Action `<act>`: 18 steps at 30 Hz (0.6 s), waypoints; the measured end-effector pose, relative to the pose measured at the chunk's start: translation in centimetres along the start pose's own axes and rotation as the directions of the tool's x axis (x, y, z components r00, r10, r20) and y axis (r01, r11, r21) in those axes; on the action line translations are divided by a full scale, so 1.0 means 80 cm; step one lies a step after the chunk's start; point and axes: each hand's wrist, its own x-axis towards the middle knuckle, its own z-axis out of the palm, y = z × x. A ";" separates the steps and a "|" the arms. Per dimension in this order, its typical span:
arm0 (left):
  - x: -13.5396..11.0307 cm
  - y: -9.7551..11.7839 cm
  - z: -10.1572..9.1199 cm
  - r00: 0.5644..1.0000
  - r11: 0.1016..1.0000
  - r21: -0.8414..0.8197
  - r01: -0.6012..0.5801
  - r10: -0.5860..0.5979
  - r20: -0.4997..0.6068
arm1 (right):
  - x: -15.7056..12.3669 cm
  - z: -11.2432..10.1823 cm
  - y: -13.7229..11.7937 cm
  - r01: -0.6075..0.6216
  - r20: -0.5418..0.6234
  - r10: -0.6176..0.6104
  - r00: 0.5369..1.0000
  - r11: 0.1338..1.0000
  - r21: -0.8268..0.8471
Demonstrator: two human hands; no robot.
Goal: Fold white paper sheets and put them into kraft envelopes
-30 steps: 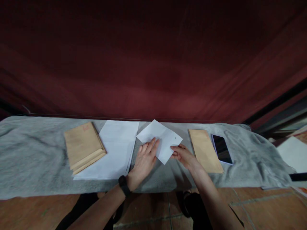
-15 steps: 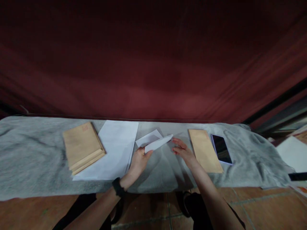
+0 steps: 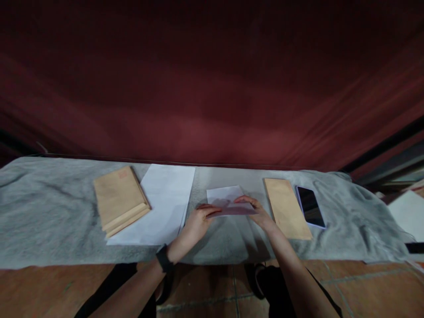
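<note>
Pinching one folded sheet by both ends, the left hand and right hand hold it over the cloth in the head view, between at least two envelopes and one phone. Half a second ago the right hand was clear of the sheet.

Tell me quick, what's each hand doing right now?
Left hand: closed on the paper, holding its left end.
Right hand: closed on the same paper, holding its right end.
</note>
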 end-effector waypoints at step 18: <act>0.016 -0.024 0.027 0.936 0.957 -0.007 0.291 -0.287 -0.205 | -0.014 -0.006 -0.006 -0.433 -0.009 0.434 0.901 0.896 -0.103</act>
